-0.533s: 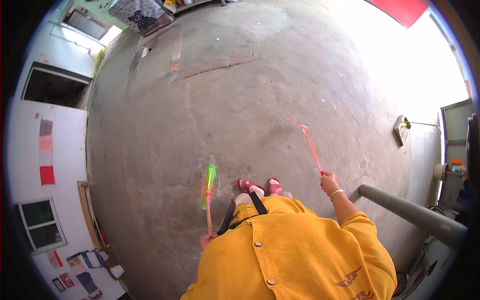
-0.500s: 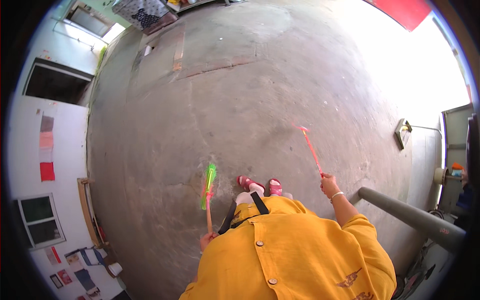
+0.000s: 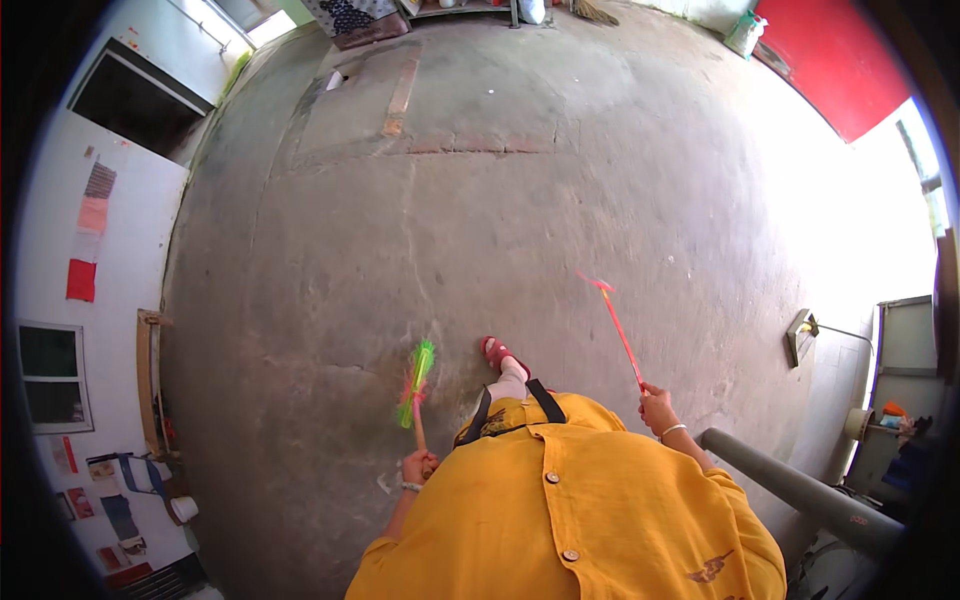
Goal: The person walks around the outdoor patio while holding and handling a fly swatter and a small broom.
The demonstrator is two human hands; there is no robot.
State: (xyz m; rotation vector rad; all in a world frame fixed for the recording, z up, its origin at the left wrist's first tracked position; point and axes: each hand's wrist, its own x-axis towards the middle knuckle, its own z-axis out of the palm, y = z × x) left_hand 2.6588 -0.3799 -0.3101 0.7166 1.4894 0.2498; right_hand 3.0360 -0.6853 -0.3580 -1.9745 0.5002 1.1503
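My left hand (image 3: 418, 466) grips the short wooden handle of a small broom with bright green and pink bristles (image 3: 416, 384), held above the concrete floor and pointing forward. My right hand (image 3: 658, 410) holds the end of a long thin red stick (image 3: 614, 327) that slants up and to the left, its far tip above the floor. A yellow buttoned shirt (image 3: 590, 520) fills the lower middle of the view. One foot in a red sandal (image 3: 495, 353) steps on the floor between the two tools.
A worn grey concrete floor (image 3: 480, 220) spreads ahead, with cracks and a reddish strip (image 3: 400, 98). A white wall with coloured papers (image 3: 90, 230) runs on the left. A grey pipe (image 3: 790, 485) lies at the right, beside a dustpan-like tray (image 3: 800, 335). A red panel (image 3: 840, 70) stands far right.
Only one sandalled foot shows now instead of two, and it has stepped forward. The broom and the red stick stay in the same grip, barely shifted.
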